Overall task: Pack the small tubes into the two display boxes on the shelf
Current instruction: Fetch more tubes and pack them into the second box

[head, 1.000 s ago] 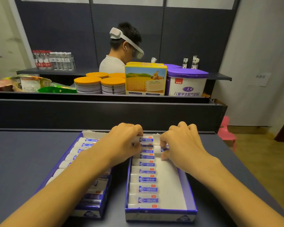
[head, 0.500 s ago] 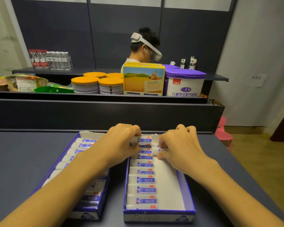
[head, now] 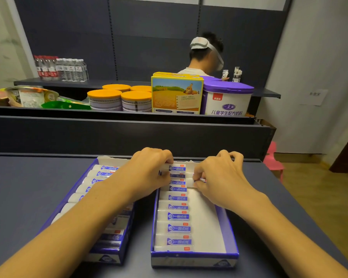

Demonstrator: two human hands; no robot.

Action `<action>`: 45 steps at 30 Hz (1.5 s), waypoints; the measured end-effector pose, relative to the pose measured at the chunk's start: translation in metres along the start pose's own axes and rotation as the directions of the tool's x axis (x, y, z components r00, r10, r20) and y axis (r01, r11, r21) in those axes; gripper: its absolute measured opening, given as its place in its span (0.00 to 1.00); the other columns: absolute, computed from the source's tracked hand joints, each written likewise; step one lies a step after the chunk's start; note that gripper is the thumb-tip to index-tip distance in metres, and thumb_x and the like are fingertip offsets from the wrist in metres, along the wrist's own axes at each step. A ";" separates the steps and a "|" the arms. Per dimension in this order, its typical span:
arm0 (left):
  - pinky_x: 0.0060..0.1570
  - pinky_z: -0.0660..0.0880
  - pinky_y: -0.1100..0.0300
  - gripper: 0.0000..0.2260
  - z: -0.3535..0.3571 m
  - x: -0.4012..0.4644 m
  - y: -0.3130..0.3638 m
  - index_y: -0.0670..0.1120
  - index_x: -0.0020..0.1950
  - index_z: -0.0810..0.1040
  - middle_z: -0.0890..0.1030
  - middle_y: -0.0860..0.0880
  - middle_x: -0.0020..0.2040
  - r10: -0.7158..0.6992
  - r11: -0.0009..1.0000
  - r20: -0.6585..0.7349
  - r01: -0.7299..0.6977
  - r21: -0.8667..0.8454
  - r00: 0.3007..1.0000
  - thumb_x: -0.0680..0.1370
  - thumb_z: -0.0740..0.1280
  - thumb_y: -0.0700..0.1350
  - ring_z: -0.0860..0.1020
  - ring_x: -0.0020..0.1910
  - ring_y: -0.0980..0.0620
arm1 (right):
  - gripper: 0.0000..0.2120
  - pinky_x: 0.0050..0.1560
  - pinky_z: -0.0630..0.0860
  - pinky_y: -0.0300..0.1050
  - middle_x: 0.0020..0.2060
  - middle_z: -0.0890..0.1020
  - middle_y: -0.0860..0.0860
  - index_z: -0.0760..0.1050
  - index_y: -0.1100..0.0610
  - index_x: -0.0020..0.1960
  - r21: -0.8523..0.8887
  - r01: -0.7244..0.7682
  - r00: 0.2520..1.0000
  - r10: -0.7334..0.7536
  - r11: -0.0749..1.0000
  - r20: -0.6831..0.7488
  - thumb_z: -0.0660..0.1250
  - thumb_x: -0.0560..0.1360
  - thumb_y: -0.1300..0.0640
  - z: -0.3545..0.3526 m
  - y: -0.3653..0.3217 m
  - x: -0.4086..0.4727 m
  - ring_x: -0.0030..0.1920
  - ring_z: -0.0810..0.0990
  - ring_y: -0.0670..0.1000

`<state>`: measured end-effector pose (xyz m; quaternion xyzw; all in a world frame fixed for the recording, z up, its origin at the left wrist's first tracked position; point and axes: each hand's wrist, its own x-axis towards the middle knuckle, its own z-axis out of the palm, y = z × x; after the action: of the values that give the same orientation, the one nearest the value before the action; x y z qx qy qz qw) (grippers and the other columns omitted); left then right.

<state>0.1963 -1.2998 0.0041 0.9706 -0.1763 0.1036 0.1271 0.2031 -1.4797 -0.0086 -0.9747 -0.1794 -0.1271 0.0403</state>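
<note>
Head view: milk-powder tub (head: 227, 101) and yellow carton (head: 176, 95) stand behind.

White tubes (head: 178, 216) with blue labels lie crosswise in rows inside two blue boxes, left (head: 109, 255) and right (head: 195, 259), set side by side

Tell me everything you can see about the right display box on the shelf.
The right display box is a shallow open tray, apparently cardboard, with blue walls and a white floor. It lies flat on the dark shelf, beside the left display box. A row of small white tubes fills its left side; the right side is bare. At the far end, the left hand and the right hand both grip tubes.
</note>
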 end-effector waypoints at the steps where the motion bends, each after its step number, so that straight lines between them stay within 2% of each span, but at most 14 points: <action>1: 0.47 0.70 0.67 0.14 0.000 0.000 0.000 0.50 0.60 0.74 0.78 0.52 0.57 0.000 1.000 0.001 0.000 0.003 1.000 0.76 0.69 0.48 0.76 0.53 0.55 | 0.07 0.65 0.56 0.52 0.51 0.79 0.46 0.79 0.47 0.52 -0.011 -0.005 1.000 0.005 1.000 0.002 0.65 0.77 0.48 0.000 -0.001 0.001 0.58 0.67 0.49; 9: 0.47 0.71 0.67 0.14 0.000 -0.002 0.001 0.50 0.60 0.74 0.78 0.52 0.57 -0.001 1.000 -0.005 0.001 -0.002 1.000 0.75 0.69 0.47 0.76 0.52 0.56 | 0.08 0.67 0.54 0.54 0.52 0.78 0.48 0.77 0.48 0.53 -0.099 0.027 0.999 -0.030 0.995 -0.032 0.64 0.77 0.47 0.003 -0.007 0.000 0.60 0.67 0.51; 17: 0.45 0.69 0.68 0.14 -0.002 -0.002 0.001 0.50 0.60 0.74 0.79 0.52 0.56 0.004 1.000 -0.006 -0.004 0.005 1.000 0.75 0.69 0.48 0.75 0.49 0.57 | 0.12 0.63 0.53 0.51 0.53 0.77 0.42 0.78 0.44 0.55 0.104 0.025 0.998 -0.019 0.994 -0.055 0.63 0.76 0.41 0.003 0.000 0.003 0.59 0.64 0.47; 21: 0.43 0.68 0.68 0.14 -0.001 -0.002 0.001 0.50 0.59 0.75 0.79 0.53 0.55 0.011 1.000 -0.011 -0.011 0.005 1.000 0.75 0.69 0.49 0.72 0.46 0.59 | 0.09 0.59 0.54 0.50 0.47 0.75 0.41 0.80 0.44 0.51 0.142 0.048 0.999 -0.045 0.989 -0.021 0.64 0.76 0.43 0.006 -0.003 0.010 0.53 0.60 0.45; 30: 0.43 0.67 0.67 0.13 0.000 0.000 -0.002 0.50 0.58 0.75 0.79 0.53 0.54 0.017 1.000 -0.021 -0.017 0.010 1.000 0.75 0.69 0.48 0.71 0.45 0.58 | 0.05 0.53 0.54 0.48 0.35 0.71 0.40 0.76 0.44 0.43 0.198 0.024 0.997 -0.037 0.980 0.062 0.67 0.75 0.44 0.006 -0.002 0.019 0.53 0.64 0.47; 34: 0.43 0.67 0.67 0.14 0.000 0.000 -0.002 0.49 0.59 0.75 0.79 0.52 0.54 0.022 1.000 -0.025 -0.022 0.012 0.999 0.75 0.69 0.49 0.71 0.45 0.59 | 0.05 0.54 0.54 0.49 0.36 0.71 0.40 0.75 0.44 0.43 0.203 0.029 0.997 -0.044 0.979 0.066 0.66 0.75 0.44 0.007 -0.001 0.019 0.53 0.63 0.47; 40: 0.45 0.69 0.67 0.14 0.000 -0.002 -0.002 0.49 0.59 0.74 0.79 0.52 0.55 0.022 1.000 -0.025 -0.022 0.011 0.999 0.75 0.69 0.49 0.71 0.45 0.59 | 0.04 0.54 0.52 0.47 0.45 0.74 0.41 0.74 0.44 0.44 0.209 0.056 0.998 -0.060 0.976 0.017 0.65 0.76 0.47 0.011 -0.002 0.016 0.54 0.62 0.46; 45: 0.44 0.69 0.68 0.14 0.001 -0.001 -0.001 0.49 0.60 0.74 0.79 0.52 0.55 0.020 1.000 -0.020 -0.020 0.019 1.000 0.75 0.69 0.49 0.72 0.46 0.59 | 0.06 0.55 0.52 0.47 0.50 0.76 0.41 0.79 0.45 0.50 0.177 0.080 0.996 -0.074 0.981 -0.042 0.65 0.77 0.46 0.014 0.000 0.011 0.55 0.63 0.45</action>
<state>0.1957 -1.2983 0.0028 0.9688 -0.1839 0.1162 0.1188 0.2166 -1.4743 -0.0192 -0.9572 -0.2268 -0.1291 0.1255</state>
